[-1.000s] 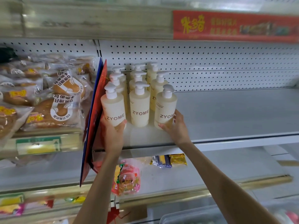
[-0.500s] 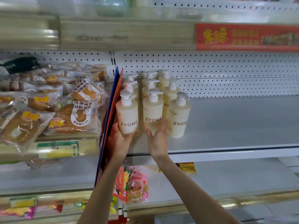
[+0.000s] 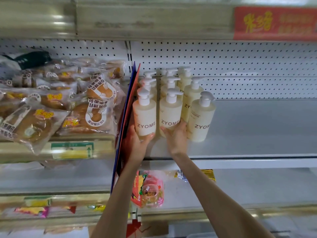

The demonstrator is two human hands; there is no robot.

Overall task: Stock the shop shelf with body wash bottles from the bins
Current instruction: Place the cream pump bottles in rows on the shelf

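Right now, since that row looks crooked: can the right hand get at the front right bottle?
Probably yes. The right hand grips the middle front bottle, beside the front right bottle; nothing stands between them, though it must let go first.

Cream ZYOME pump bottles (image 3: pixel 190 96), upright, three rows at the white shelf (image 3: pixel 257 127) left end, front-left bottle (image 3: pixel 145 115) in your left hand (image 3: pixel 137 145), front-middle bottle (image 3: pixel 169 114) in your right hand (image 3: pixel 176 140)

Light is even and fairly bright, from above, with glare streaks on the metal rail (image 3: pixel 56 23) at ten o'clock. Blur smears the red banner (image 3: pixel 274 23) at one o'clock and the lower edge strips (image 3: pixel 37 201) toward seven; wide-angle distortion bows the borders.
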